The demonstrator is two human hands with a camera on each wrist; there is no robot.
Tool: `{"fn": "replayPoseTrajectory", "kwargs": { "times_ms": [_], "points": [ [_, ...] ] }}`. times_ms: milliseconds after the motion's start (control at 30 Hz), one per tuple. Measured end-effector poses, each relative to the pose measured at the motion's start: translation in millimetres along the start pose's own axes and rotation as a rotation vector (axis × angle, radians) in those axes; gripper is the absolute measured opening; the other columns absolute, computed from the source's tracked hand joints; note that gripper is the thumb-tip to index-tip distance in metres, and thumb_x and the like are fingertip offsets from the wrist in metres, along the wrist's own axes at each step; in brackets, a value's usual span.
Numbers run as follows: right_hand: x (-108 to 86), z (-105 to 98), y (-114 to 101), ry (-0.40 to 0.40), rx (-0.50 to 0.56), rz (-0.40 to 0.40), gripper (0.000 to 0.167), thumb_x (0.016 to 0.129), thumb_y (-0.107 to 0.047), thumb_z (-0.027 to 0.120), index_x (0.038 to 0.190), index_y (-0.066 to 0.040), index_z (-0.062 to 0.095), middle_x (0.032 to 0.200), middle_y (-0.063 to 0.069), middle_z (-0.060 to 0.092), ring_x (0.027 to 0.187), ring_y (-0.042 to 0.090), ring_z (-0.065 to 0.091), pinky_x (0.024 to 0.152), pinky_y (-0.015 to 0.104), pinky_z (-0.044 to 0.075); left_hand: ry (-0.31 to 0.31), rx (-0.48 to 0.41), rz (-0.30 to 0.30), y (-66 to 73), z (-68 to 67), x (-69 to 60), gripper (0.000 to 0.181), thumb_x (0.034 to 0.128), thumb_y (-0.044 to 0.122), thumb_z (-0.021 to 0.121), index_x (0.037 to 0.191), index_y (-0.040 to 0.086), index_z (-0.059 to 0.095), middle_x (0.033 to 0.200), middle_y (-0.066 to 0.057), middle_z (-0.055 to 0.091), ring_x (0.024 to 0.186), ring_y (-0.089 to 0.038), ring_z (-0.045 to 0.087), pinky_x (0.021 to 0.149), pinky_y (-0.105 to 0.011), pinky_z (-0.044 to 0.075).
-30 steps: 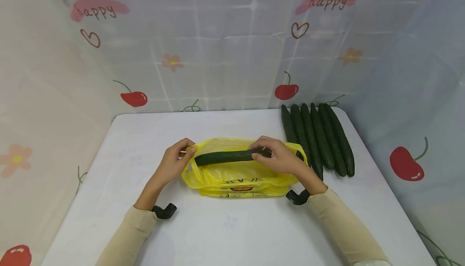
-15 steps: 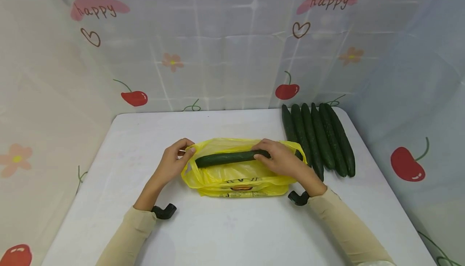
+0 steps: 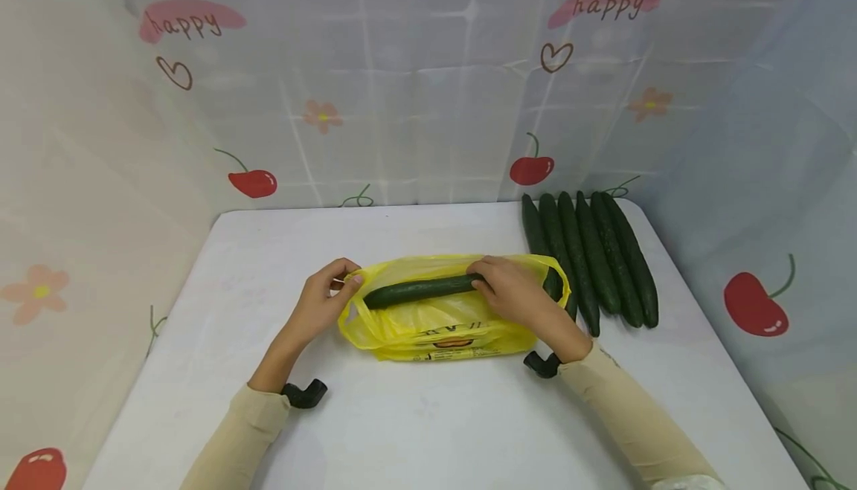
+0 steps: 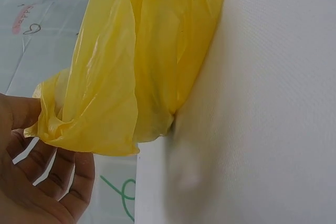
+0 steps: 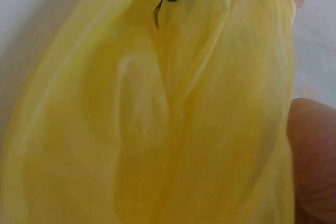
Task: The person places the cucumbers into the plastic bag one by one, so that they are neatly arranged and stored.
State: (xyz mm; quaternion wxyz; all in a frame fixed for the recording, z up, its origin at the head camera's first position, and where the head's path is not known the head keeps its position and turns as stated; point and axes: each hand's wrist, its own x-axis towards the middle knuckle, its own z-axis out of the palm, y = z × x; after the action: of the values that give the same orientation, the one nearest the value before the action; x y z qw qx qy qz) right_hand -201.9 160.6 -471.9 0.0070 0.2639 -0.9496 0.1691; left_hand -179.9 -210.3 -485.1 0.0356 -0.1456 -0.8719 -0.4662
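Note:
A yellow plastic bag (image 3: 395,343) lies across the middle of the table, its mouth spread upward. My left hand (image 3: 320,302) pinches the bag's left rim between thumb and fingers; in the left wrist view, that hand (image 4: 44,166) has the yellow plastic (image 4: 157,51) at its thumb, other fingers loosely bent. Inside the mouth lies a dark green cucumber (image 3: 418,291), pointing left and right. My right hand (image 3: 518,293) reaches over the bag and grips the cucumber near its right part, which the hand hides. In the right wrist view, the bag (image 5: 131,129) covers most of that hand (image 5: 315,156).
Several more cucumbers (image 3: 602,267) lie side by side at the table's back right, just beyond the bag. The white table (image 3: 422,423) meets a printed curtain (image 3: 415,126) at the back. Black curved pieces (image 3: 304,393) sit at both wrists.
My right hand has turned slightly over the cucumber, so its thumb shows less. The cucumber and the left hand's pinch on the bag rim look almost the same; the view shifts slightly.

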Motion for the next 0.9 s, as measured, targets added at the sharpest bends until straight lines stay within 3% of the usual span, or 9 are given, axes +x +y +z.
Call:
{"fn": "replayPoseTrajectory", "kwargs": {
  "times_ms": [333,900],
  "points": [
    [3.0,1,-1,0.132,0.058,0.082,0.021,0.107,-0.016,0.067,0.125,-0.007,0.074,0.12,0.009,0.073,0.106,0.027,0.068,0.095,0.044,0.062,0.01,0.0,-0.001,-0.1,0.0,-0.6,0.013,0.1104,0.027,0.062,0.114,0.018,0.071,0.114,-0.002,0.074,0.107,-0.019,0.064,0.097,-0.038,0.054],
    [-15.4,-15,7,0.128,0.171,0.128,0.029,0.103,-0.022,0.074,0.128,-0.008,0.073,0.126,0.009,0.072,0.115,0.031,0.07,0.102,0.051,0.06,0.018,-0.006,-0.009,0.5,1.3,0.5,0.012,0.11,0.027,0.063,0.113,0.018,0.071,0.115,-0.002,0.073,0.107,-0.02,0.064,0.094,-0.031,0.054]
  ]
}}
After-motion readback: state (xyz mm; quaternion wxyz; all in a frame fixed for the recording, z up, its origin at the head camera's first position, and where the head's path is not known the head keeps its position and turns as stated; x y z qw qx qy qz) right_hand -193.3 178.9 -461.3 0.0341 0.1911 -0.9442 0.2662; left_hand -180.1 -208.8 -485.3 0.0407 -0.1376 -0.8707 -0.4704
